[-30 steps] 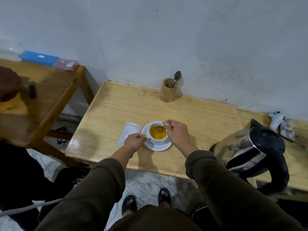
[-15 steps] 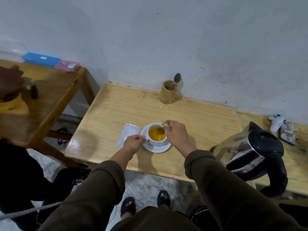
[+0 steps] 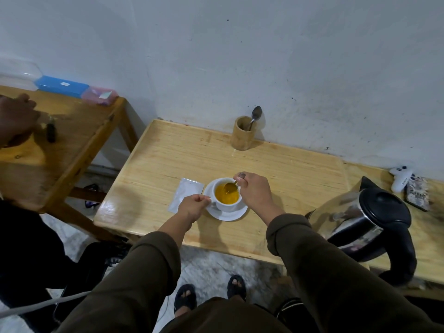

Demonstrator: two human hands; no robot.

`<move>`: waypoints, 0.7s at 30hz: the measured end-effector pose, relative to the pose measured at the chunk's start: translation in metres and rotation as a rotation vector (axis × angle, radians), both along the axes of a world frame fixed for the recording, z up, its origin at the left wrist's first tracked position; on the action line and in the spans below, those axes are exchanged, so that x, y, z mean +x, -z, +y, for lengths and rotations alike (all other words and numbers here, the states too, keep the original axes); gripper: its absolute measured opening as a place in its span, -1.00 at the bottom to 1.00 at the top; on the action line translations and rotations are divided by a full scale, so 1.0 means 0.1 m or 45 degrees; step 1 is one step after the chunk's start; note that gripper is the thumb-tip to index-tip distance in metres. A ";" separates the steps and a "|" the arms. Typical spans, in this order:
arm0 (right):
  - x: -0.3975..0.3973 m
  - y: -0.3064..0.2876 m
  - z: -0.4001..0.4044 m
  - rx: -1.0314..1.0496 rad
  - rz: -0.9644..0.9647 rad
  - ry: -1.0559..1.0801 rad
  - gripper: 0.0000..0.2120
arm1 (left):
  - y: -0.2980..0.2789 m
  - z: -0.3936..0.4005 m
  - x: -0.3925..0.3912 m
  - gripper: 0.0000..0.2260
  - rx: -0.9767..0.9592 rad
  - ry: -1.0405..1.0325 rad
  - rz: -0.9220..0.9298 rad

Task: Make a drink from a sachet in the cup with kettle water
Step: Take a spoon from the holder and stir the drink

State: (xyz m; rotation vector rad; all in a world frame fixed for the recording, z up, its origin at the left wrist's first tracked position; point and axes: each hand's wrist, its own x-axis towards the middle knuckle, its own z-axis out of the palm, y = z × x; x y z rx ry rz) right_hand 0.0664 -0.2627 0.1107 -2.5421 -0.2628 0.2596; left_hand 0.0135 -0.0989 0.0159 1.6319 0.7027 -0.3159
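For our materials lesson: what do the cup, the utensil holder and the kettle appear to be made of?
Cup: probably glazed ceramic, being white, smooth and glossy like its saucer.
Utensil holder: seemingly bamboo or wood, a tan matt cylinder with a thick wall.
Kettle: the body looks like polished metal, since it mirrors its surroundings; the lid and handle look like black plastic.

The white cup point(image 3: 227, 205) is holding orange drink point(image 3: 227, 194) on a white saucer point(image 3: 228, 213); the white sachet point(image 3: 186, 194) is lying on the pale wood table point(image 3: 276, 169). The kettle point(image 3: 365, 219) is showing steel and black; olive sleeves point(image 3: 312, 255) are covering both arms.
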 end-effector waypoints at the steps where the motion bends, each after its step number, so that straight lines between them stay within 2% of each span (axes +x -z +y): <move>1: -0.01 0.00 0.01 0.012 0.016 0.000 -0.70 | 0.00 0.00 0.00 -0.77 -0.001 -0.002 0.004; 7: 0.00 0.04 0.03 0.091 0.149 -0.020 -0.71 | 0.02 0.01 0.00 -0.86 -0.028 -0.012 0.008; 14: 0.06 0.00 -0.01 -0.018 0.043 -0.024 -0.71 | 0.01 0.02 0.00 -0.86 -0.041 0.001 0.008; 21: 0.05 0.01 0.05 0.039 0.156 -0.073 -0.72 | 0.00 0.03 0.01 -0.86 -0.038 0.011 0.025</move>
